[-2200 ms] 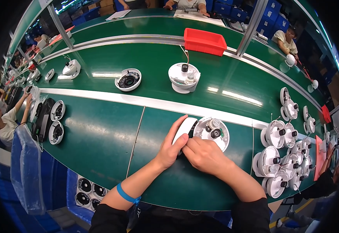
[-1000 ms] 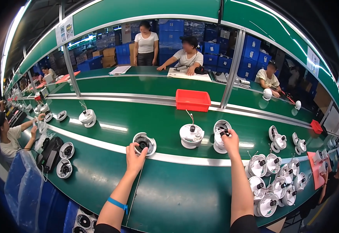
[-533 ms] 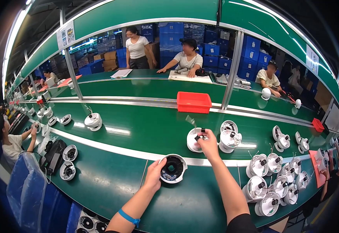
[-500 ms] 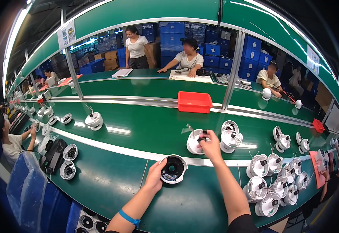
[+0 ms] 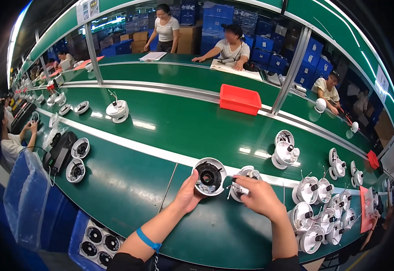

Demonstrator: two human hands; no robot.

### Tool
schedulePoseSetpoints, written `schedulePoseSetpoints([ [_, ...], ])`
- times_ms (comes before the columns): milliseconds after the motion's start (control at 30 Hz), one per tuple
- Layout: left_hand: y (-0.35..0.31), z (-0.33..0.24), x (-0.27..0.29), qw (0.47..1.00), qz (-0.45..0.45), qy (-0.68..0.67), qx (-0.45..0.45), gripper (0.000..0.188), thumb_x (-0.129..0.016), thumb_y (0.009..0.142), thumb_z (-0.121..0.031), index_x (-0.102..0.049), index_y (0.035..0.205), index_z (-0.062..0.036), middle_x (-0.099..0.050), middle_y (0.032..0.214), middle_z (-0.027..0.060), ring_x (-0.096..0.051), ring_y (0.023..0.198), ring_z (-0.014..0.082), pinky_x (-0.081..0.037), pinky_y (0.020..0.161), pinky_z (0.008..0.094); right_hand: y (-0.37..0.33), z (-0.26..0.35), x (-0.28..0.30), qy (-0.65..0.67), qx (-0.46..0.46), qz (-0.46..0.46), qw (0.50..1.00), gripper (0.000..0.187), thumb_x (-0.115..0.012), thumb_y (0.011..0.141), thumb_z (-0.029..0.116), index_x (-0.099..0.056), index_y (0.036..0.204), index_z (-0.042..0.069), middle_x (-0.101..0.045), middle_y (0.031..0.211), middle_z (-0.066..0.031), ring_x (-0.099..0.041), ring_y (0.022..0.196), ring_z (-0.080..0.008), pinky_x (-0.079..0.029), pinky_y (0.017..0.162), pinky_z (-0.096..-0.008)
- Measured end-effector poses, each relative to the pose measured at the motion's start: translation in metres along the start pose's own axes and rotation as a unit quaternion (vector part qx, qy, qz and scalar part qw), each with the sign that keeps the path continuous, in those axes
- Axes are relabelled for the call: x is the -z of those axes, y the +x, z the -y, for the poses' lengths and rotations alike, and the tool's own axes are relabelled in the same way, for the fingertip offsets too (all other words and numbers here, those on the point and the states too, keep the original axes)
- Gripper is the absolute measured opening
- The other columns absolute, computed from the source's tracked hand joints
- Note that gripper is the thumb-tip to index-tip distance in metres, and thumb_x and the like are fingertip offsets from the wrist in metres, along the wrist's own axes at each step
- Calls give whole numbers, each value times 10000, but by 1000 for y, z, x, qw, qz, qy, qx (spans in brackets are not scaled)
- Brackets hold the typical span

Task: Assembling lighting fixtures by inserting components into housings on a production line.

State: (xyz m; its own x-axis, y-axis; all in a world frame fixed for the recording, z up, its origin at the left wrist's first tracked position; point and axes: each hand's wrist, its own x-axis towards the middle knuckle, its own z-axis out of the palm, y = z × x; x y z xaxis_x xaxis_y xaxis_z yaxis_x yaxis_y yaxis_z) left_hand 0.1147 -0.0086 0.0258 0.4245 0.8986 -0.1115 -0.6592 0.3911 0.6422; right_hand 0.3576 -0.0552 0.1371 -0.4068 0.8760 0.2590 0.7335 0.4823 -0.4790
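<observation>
My left hand [image 5: 187,195] is closed around the rim of a round white housing [image 5: 209,176]. Its open side faces up, showing a black ring and a circuit board inside. Just to the right, my right hand [image 5: 264,198] grips a white camera base [image 5: 250,172] with a short wire sticking out at its left. The fingers cover much of this base, and a dark part shows beside them. The two white pieces are close together above the near bench edge; a small gap seems to part them.
Several white camera units [image 5: 310,217] crowd the bench at right. More units [image 5: 285,152] stand on the green conveyor [image 5: 174,122]. A red bin [image 5: 240,99] sits beyond it. At left lie a black bag [image 5: 61,151] and two open housings [image 5: 76,170]. Co-workers sit and stand around.
My right hand has lifted the white camera base off the conveyor and brought it nearer, beside the housing in my left hand. The whole view has shifted slightly.
</observation>
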Motion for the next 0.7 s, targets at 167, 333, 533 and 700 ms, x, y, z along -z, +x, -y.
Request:
schedulePoseSetpoints([
  [167, 0, -1, -2, 998, 58, -28, -8, 788, -410, 1009, -704, -463, 1480, -74, -620, 1372, 109, -631, 1228, 247, -538, 1040, 475, 14, -8, -22, 174, -42, 35, 983, 293, -589, 830, -49, -697, 1102, -42, -740, 1058, -181, -747, 804, -292, -587, 728, -374],
  [333, -3, 1, -5, 998, 68, -12, -11, 848, -391, 985, -754, -446, 1499, -82, -591, 1411, 128, -613, 1262, 272, -545, 1047, 509, 18, -16, -37, 193, -37, -4, 981, 246, -550, 827, -102, -697, 1021, -68, -712, 875, -154, -741, 752, -232, -570, 663, -318],
  [533, -6, 8, -4, 997, 72, -23, -23, 779, -414, 1013, -702, -453, 1498, -94, -588, 1404, 107, -608, 1260, 248, -528, 1064, 482, 18, -14, -43, 117, 19, -49, 992, 227, -590, 830, -99, -683, 1033, -61, -688, 907, -157, -697, 819, -285, -539, 699, -353],
  [700, -6, 8, -6, 996, 75, -34, -25, 765, -424, 1019, -690, -461, 1492, -90, -595, 1396, 105, -606, 1260, 245, -516, 1070, 467, 19, -11, -40, 68, 80, -34, 994, 273, -620, 796, -86, -641, 1065, -44, -668, 1011, -185, -677, 946, -389, -562, 793, -429],
])
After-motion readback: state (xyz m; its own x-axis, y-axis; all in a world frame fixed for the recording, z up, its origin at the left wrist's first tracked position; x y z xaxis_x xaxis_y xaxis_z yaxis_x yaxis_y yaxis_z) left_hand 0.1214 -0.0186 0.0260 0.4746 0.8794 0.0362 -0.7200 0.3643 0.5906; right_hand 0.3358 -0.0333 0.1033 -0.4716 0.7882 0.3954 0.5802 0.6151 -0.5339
